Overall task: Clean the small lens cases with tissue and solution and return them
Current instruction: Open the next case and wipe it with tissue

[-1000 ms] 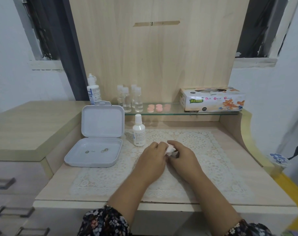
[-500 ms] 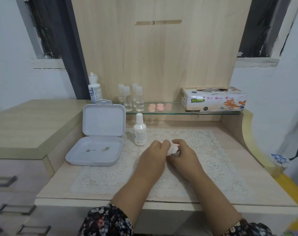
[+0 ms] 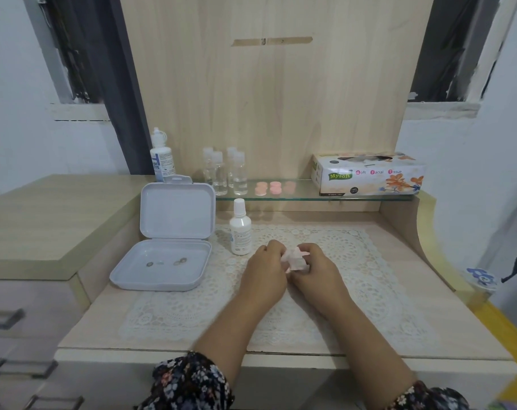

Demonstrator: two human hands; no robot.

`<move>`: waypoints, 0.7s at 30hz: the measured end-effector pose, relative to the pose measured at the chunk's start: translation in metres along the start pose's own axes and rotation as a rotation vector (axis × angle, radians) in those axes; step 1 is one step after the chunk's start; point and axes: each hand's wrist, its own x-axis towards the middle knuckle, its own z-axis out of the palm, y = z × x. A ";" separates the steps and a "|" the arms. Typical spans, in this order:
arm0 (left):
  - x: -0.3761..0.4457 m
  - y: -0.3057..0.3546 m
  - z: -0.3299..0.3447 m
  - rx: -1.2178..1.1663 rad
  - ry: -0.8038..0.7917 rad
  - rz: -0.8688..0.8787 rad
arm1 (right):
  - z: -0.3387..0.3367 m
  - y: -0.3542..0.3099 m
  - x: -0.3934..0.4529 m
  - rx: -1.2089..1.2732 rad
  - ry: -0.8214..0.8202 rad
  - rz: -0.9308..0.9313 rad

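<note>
Here both hands meet over the middle of the lace mat on the table, and a crumpled white tissue sits between them. The left hand has its fingers curled around the left side of the tissue, and the right hand has its fingers curled around the right side, so both hands grip the same bundle. A small pink edge shows at the top of the tissue; I judge this is one small lens case wrapped inside, but most of it is hidden, so its long axis cannot be told. The thing being cleaned lies directly between the two sets of fingers, equally near to both hands. The place where it must return is, I think, the glass shelf at the far side, where the other pink lens cases rest between the clear small bottles and the tissue box. This spot lies straight far from the hands and slightly to the left, so either hand could reach it, the left perhaps a little easier. The solution bottle stands upright just far-left of the left hand, near it but not touching. The open white box lies further left, well apart from the hands.
</note>
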 end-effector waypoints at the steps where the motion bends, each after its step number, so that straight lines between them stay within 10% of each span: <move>1: 0.000 -0.001 0.003 -0.019 -0.003 -0.016 | 0.000 0.000 0.000 -0.003 0.003 0.001; 9: -0.007 0.005 -0.008 -0.135 0.447 -0.040 | 0.001 0.003 0.002 -0.015 0.001 0.031; 21: -0.021 0.015 0.003 0.491 0.317 0.434 | 0.000 0.002 -0.001 -0.012 0.018 0.030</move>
